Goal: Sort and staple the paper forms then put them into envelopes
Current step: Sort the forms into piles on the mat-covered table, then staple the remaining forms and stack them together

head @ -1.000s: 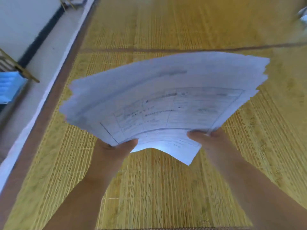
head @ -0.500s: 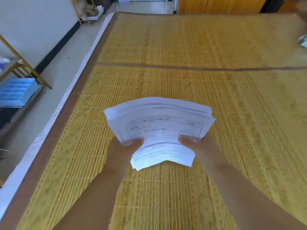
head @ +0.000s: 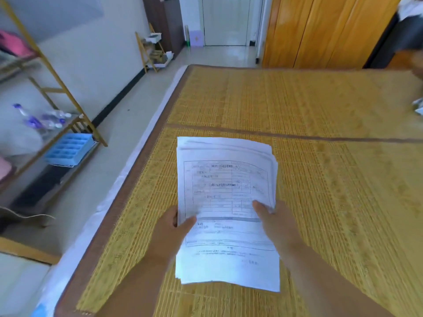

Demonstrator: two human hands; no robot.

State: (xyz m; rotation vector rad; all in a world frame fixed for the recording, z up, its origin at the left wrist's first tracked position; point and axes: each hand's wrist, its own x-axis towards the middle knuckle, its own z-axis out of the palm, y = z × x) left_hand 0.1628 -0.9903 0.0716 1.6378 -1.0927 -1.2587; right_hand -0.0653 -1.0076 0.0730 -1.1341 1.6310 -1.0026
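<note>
Head view: stack of paper forms (head: 226,186) above bamboo mat (head: 332,179) near its left edge, pinched by left hand (head: 170,234) and right hand (head: 275,225); square edges before sorting.

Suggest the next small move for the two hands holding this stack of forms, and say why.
Probably lower the stack of forms flat onto the bamboo mat. The left hand and right hand both grip it, thumbs on top, its edges are uneven, and no stapler or envelope shows, so sorting likely comes first.
</note>
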